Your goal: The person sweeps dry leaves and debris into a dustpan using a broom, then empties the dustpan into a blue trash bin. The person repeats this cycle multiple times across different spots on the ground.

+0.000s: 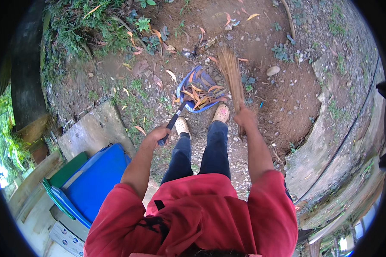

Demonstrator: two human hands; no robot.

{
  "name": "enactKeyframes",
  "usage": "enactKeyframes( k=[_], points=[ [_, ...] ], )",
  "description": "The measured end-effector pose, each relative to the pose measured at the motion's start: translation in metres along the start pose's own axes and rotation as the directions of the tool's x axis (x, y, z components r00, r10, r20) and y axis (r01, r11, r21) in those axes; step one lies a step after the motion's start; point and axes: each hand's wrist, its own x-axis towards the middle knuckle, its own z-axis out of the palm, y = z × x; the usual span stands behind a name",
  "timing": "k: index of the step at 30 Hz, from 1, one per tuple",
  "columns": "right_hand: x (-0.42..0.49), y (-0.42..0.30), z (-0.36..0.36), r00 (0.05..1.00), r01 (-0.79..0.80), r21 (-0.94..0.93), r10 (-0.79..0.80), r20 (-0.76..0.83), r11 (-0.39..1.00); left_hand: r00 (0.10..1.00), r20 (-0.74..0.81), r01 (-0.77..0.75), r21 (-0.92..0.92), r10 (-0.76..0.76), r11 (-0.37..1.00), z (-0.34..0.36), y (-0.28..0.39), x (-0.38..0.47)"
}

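My left hand (161,133) is closed around the dark handle of a blue dustpan (182,86). Dry leaves (199,95) in orange and brown are heaped in the pan, which lies on the ground just beyond my feet. My right hand (245,117) grips a straw hand broom (231,70) near its bound end. Its bristles point away from me and fan out on the soil, right of the pan, looking slightly blurred.
Blue (99,176) and green bins (67,168) stand at the lower left beside a concrete slab (96,127). Plants (80,29) grow at the upper left. Fallen leaves and stones dot the soil. A black cable (344,141) crosses the concrete at right.
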Motion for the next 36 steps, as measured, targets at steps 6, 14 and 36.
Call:
enactKeyframes(
  k=[6, 14, 36],
  points=[
    [-0.067, 0.011, 0.079, 0.967, -0.02, 0.126, -0.013, 0.256, 0.992, 0.997, 0.074, -0.003, 0.054, -0.001, 0.999, -0.045, 0.006, -0.026],
    [-0.061, 0.028, 0.118, 0.952, -0.298, 0.463, 0.298, 0.076, 0.835, 1.0, 0.007, -0.012, 0.327, 0.01, 0.945, -0.09, 0.003, -0.029],
    [-0.128, 0.003, 0.259, 0.975, -0.17, 0.779, -0.014, 0.223, 0.604, 0.995, -0.041, -0.058, 0.472, 0.088, 0.88, -0.06, -0.006, 0.009]
  ],
)
